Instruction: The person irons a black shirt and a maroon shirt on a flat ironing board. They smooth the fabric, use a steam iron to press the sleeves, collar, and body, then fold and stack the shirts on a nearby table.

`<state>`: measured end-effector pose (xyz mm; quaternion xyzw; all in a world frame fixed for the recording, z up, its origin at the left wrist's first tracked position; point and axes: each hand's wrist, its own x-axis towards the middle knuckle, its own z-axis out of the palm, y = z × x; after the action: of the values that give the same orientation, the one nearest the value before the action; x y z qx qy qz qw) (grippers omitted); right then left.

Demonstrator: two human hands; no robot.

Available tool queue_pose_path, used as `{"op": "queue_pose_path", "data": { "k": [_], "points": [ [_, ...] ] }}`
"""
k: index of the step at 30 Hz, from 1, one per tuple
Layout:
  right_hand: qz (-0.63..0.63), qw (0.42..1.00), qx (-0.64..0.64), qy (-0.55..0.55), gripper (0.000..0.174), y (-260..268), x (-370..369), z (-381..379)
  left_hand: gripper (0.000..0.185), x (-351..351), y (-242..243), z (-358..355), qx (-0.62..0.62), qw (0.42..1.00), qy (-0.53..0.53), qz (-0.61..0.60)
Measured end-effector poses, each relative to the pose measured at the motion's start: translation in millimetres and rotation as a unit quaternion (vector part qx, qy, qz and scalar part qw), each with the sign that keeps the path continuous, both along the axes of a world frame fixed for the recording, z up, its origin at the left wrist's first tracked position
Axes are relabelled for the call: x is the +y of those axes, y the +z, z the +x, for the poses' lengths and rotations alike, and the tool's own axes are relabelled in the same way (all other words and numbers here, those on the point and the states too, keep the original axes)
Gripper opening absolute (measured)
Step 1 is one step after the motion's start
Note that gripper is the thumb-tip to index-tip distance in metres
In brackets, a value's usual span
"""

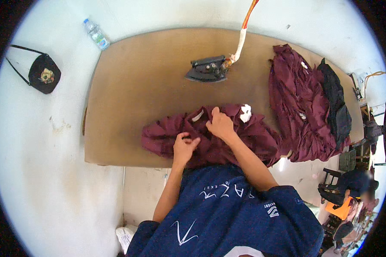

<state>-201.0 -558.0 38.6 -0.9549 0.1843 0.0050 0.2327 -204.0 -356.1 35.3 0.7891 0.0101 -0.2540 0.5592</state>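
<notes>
A maroon garment [257, 138] lies bunched along the near edge of the table, with a white patch on its right part and a pale label near its collar. My left hand [184, 146] is at the garment's left-middle part, its fingers curled and thumb apart; whether cloth is between them is unclear. Farther up and to the right, my right hand [221, 123] rests on the cloth near the collar, fingers bent down; its grip cannot be made out. Beyond both hands, a black clothes iron [207, 69] sits on the brown table [132, 80], its wrapped cord rising from the right end.
More maroon garments [300, 106] are heaped on the right of the table, beside black cloth [337, 102]. A plastic bottle [98, 36] lies past the far left corner. A black bag [45, 74] is at the left. Another person [357, 183] sits at the far right.
</notes>
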Motion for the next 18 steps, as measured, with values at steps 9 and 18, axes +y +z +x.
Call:
{"op": "queue_pose_path", "data": {
  "k": [9, 18],
  "points": [
    [0.272, 0.956, -0.072, -0.089, 0.022, 16.0, -37.4, -35.6, 0.033, -5.8, 5.4, -22.1, 0.355, 0.601, -0.001, -0.716],
    [0.191, 0.967, -0.151, -0.075, 0.023, 30.6, -24.0, -55.4, 0.029, 32.3, 22.1, -23.4, -0.101, 0.992, 0.069, 0.026]
  ]
}}
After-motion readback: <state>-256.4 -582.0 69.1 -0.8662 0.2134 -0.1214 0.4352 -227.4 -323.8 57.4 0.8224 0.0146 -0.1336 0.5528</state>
